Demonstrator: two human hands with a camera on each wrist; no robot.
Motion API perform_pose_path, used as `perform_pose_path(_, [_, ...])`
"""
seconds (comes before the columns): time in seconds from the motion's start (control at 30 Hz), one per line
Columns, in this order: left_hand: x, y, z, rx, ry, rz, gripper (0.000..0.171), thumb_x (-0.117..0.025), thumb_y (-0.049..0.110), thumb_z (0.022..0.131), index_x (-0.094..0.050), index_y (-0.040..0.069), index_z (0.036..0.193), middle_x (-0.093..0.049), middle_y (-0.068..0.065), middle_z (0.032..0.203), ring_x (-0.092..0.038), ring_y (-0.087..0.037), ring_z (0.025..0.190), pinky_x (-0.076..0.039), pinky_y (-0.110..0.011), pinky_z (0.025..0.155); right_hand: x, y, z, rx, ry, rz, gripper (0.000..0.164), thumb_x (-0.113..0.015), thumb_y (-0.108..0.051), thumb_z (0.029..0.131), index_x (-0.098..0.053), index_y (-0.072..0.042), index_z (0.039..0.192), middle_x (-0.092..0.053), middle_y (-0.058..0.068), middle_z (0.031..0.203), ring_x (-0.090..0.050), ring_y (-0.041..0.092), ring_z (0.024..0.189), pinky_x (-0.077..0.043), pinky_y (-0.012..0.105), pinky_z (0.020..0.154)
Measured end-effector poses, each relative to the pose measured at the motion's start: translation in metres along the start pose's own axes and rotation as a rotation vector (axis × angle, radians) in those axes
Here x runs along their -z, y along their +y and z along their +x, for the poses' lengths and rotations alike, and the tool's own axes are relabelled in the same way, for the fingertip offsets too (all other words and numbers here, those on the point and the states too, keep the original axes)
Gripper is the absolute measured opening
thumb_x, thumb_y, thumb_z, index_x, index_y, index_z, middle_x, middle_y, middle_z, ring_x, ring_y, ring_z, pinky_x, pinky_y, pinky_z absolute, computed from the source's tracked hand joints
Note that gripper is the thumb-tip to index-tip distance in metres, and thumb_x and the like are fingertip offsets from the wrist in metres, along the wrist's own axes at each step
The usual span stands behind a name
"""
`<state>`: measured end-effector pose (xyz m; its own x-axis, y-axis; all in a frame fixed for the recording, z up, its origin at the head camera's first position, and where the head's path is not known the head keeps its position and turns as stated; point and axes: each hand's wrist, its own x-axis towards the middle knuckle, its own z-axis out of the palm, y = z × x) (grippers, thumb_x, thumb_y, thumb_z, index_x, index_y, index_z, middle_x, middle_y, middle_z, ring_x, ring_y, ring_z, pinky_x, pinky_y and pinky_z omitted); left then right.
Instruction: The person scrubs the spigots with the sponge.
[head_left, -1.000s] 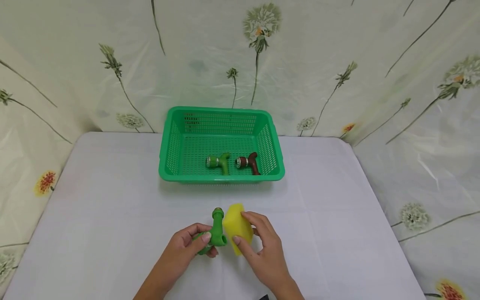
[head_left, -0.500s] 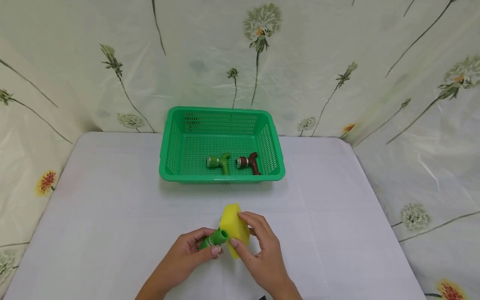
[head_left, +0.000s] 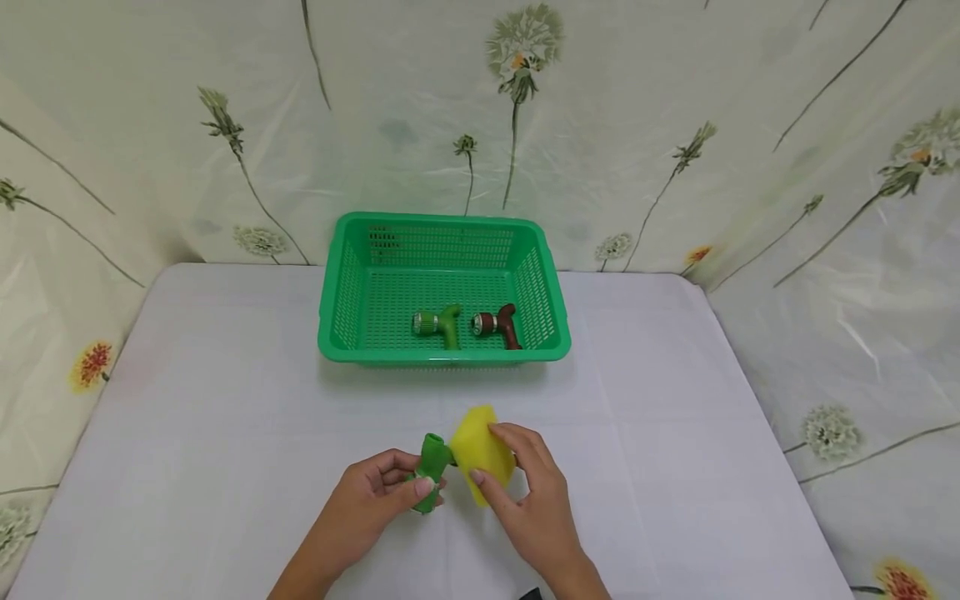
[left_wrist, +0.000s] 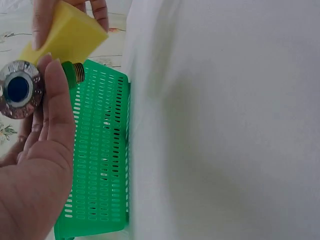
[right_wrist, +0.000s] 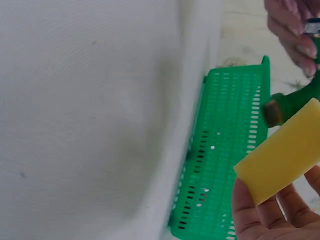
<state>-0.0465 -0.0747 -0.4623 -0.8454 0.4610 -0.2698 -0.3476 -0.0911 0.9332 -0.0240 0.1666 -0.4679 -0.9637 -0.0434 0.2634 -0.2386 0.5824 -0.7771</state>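
My left hand [head_left: 375, 498] grips a green plastic tap [head_left: 432, 457] above the near middle of the table, fingers and thumb round its collar. In the left wrist view the tap's round silvery end [left_wrist: 35, 90] faces the camera, and its brass-coloured thread [left_wrist: 79, 72] shows past the fingertips. A yellow sponge [head_left: 482, 450] is pinched between thumb and fingers of my right hand [head_left: 532, 496]. The sponge stands right beside the tap and overlaps part of it in the head view. In the right wrist view the tap's threaded end [right_wrist: 272, 114] reaches out from behind the sponge.
Behind the hands stands a green perforated basket [head_left: 442, 357]. Inside lie a light green tap [head_left: 442, 323] and a dark red tap [head_left: 498, 323]. A white cloth [head_left: 675, 467] covers the table, and flower-patterned curtains [head_left: 585, 133] close off the back and sides.
My left hand has turned the green tap, so its thread has swung behind the sponge and its open spout now points away. The sponge moved slightly left, then back right.
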Motion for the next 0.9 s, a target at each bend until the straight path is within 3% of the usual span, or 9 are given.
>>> perform_pose_path(0.17, [-0.002, 0.001, 0.001, 0.021, 0.041, 0.024, 0.040, -0.070, 0.029, 0.103, -0.065, -0.004, 0.123, -0.074, -0.023, 0.115, -0.075, -0.030, 0.101, -0.060, -0.031, 0.087, 0.002, -0.015, -0.002, 0.097, -0.001, 0.041, 0.058, -0.085, -0.017, 0.091, -0.059, -0.021, 0.144, -0.057, -0.003, 0.140, -0.059, 0.019, 0.124, -0.054, 0.031, 0.101])
perform_pose_path(0.37, [-0.006, 0.001, 0.002, 0.027, 0.037, 0.042, 0.041, -0.069, 0.031, 0.103, -0.067, -0.004, 0.124, -0.076, -0.019, 0.112, -0.075, -0.029, 0.096, -0.060, -0.031, 0.086, -0.002, -0.018, -0.001, 0.224, 0.013, 0.043, 0.061, -0.086, -0.013, 0.089, -0.059, -0.015, 0.143, -0.056, 0.005, 0.141, -0.059, 0.025, 0.127, -0.049, 0.027, 0.107])
perform_pose_path(0.73, [-0.002, 0.000, 0.002, 0.023, 0.046, -0.001, 0.041, -0.068, 0.030, 0.104, -0.066, -0.006, 0.125, -0.074, -0.024, 0.115, -0.076, -0.029, 0.095, -0.060, -0.032, 0.088, -0.004, 0.009, 0.002, 0.134, 0.034, -0.115, 0.061, -0.088, -0.014, 0.087, -0.061, -0.012, 0.141, -0.056, 0.004, 0.139, -0.058, 0.023, 0.127, -0.047, 0.025, 0.107])
perform_pose_path(0.9, [-0.003, 0.000, 0.004, 0.017, 0.050, -0.009, 0.041, -0.067, 0.030, 0.105, -0.066, -0.005, 0.125, -0.074, -0.025, 0.115, -0.076, -0.029, 0.094, -0.061, -0.034, 0.086, -0.001, 0.003, 0.001, 0.130, 0.038, -0.090, 0.061, -0.086, -0.016, 0.090, -0.059, -0.016, 0.144, -0.055, 0.002, 0.142, -0.057, 0.023, 0.128, -0.047, 0.025, 0.108])
